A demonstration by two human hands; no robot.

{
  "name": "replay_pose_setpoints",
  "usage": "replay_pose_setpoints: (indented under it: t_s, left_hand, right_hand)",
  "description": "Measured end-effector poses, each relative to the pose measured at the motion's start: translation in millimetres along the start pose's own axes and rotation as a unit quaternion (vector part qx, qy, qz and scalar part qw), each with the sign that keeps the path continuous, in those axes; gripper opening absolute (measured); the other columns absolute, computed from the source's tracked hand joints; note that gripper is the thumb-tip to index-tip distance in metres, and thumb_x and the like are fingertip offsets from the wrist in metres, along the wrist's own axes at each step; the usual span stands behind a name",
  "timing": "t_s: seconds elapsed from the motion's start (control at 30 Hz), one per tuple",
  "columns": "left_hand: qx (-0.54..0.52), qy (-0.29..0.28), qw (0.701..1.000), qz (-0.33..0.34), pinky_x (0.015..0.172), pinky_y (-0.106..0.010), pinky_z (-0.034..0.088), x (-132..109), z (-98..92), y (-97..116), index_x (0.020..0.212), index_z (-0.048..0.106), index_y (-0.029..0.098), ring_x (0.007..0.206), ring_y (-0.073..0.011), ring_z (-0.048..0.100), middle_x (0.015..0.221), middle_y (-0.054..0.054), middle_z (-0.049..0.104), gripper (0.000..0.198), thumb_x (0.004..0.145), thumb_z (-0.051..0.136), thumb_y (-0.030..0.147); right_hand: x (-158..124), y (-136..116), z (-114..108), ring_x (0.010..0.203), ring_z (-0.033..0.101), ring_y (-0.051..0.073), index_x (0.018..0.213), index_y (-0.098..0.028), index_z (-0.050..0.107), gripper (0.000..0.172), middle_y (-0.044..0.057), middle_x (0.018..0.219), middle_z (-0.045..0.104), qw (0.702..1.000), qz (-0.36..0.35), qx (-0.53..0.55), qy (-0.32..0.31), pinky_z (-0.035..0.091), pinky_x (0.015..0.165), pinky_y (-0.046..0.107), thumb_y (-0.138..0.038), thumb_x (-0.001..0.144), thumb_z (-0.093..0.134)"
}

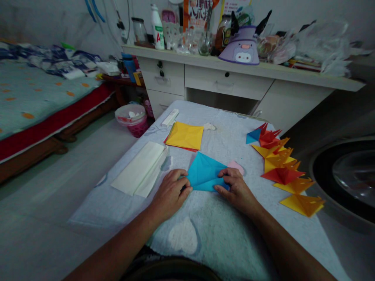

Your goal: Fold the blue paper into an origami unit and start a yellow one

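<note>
A blue folded paper [205,171] lies on the towel-covered table [222,234] in front of me. My left hand [171,193] has its fingers curled and pressing on the paper's left corner. The lower right edge of the sheet is pinched under the fingers of my right hand [237,189]. A pink piece [236,166] peeks out just behind my right hand.
A stack of yellow and red sheets [185,136] lies further back, and a white folded sheet [142,168] at the left. Several folded yellow, red and blue paper figures [281,168] line the right side. A white desk [234,78], a bed [35,101] and a pink bin [133,119] surround the table.
</note>
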State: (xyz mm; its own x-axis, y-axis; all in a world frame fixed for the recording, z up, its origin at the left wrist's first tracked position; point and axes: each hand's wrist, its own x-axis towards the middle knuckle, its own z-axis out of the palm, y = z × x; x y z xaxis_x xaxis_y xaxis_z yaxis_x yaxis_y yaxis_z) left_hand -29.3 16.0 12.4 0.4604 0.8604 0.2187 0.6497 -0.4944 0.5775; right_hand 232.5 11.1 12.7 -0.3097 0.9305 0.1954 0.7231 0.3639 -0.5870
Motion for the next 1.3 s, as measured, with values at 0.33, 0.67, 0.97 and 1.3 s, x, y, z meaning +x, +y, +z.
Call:
replay_pose_setpoints:
  t_s: [0.33,0.67,0.97,1.3]
  left_hand:
    - [0.002,0.009,1.0,0.024,0.097,-0.044,0.042,-0.4,0.4,-0.6,0.082,0.066,0.021,0.113,-0.0255,0.052,0.116,-0.007,0.055,0.006,0.086,0.062,0.024]
    - [-0.005,-0.006,0.999,0.051,0.099,-0.046,0.04,-1.1,-2.4,1.1,0.088,0.069,0.023,0.113,-0.0263,0.051,0.115,-0.006,0.055,0.012,0.076,0.072,0.023]
    - [-0.01,0.013,1.0,0.01,0.09,-0.04,0.043,4.5,1.4,0.8,0.08,0.064,0.019,0.101,-0.0222,0.053,0.1,-0.005,0.056,0.008,0.087,0.06,0.021]
    - [0.026,0.021,0.999,-0.005,0.087,-0.04,0.044,7.9,2.6,4.5,0.078,0.06,0.018,0.096,-0.0221,0.051,0.094,-0.006,0.055,0.01,0.088,0.058,0.02]
  right_hand:
    - [-3.2,-3.6,-10.3,0.115,0.048,0.03,0.082,-0.021,0.065,0.014,0.008,0.119,0.056,0.997,-0.026,-0.022,-0.065,0.035,0.099,0.052,-0.026,0.073,0.075]
    - [-2.1,-0.3,-21.9,0.117,0.049,0.027,0.084,-0.022,0.063,0.013,0.008,0.12,0.055,0.994,-0.036,0.018,-0.105,0.038,0.101,0.048,-0.028,0.077,0.072]
    - [1.9,4.2,-9.0,0.108,0.053,0.027,0.081,-0.02,0.069,0.015,0.009,0.111,0.06,0.998,0.028,0.005,-0.049,0.04,0.096,0.047,-0.033,0.085,0.063]
    - [1.9,1.2,2.0,0.104,0.054,0.029,0.06,-0.02,0.061,0.021,0.008,0.106,0.061,0.994,0.078,-0.069,0.031,0.039,0.093,0.05,-0.031,0.075,0.071]
